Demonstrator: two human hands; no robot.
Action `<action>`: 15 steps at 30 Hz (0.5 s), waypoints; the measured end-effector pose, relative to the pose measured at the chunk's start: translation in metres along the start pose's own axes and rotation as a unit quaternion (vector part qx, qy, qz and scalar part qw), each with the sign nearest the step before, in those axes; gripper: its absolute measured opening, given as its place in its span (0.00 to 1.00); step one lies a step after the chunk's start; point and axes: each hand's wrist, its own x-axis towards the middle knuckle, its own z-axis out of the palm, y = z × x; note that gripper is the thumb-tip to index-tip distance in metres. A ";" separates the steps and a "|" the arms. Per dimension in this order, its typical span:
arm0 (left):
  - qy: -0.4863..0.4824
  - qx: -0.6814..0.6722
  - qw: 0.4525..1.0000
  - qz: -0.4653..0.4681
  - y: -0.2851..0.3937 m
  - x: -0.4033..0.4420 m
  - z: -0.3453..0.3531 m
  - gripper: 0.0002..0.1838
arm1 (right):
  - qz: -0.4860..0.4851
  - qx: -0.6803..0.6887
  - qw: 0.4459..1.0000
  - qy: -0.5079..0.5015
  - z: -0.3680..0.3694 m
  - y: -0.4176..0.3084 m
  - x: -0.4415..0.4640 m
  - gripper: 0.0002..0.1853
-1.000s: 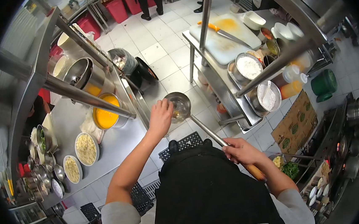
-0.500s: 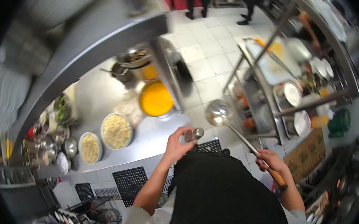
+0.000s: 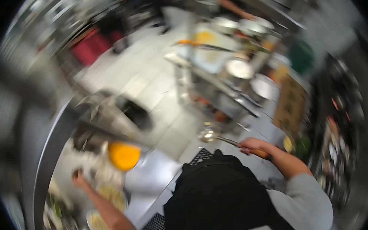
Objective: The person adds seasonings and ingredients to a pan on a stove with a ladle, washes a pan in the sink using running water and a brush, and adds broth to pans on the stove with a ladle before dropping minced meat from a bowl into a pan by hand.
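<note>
My right hand (image 3: 253, 146) is closed around the handle of a large metal ladle (image 3: 208, 132), whose round bowl hangs over the floor to the left of the hand. My left hand (image 3: 79, 180) reaches far out over the steel counter (image 3: 152, 173). At its fingertips is a small dark-looking shaker (image 3: 77, 171), blurred by motion. Between that arm and the counter's edge stands a pot of orange liquid (image 3: 125, 155). Two white bowls of pale chopped food, one the larger bowl (image 3: 113, 196) and one the smaller bowl (image 3: 99, 225), lie partly behind my left forearm.
A steel shelf (image 3: 50, 147) rises beyond the left hand. Across the aisle, a work table holds a cutting board (image 3: 209, 54), an orange-handled knife (image 3: 206, 45) and white containers (image 3: 238, 68). Another person's arm (image 3: 236, 9) reaches in there. A flattened cardboard sheet (image 3: 289, 106) is at right.
The view has turned right. My left hand has gone from near my body out over the counter with the shaker. The ladle stays in my right hand, its bowl closer to my body.
</note>
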 end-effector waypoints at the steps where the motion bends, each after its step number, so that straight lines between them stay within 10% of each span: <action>1: -0.046 0.022 0.998 -0.038 -0.007 0.000 0.016 0.14 | -0.001 0.032 0.999 0.033 0.001 0.017 0.004 0.21; 6: -0.024 0.221 0.969 -0.110 0.018 -0.018 0.047 0.23 | 0.051 0.311 0.949 0.026 -0.009 0.048 -0.007 0.15; 15: -0.288 0.137 0.931 0.178 0.209 -0.305 0.192 0.24 | 0.086 0.490 0.866 0.046 -0.087 0.221 -0.011 0.13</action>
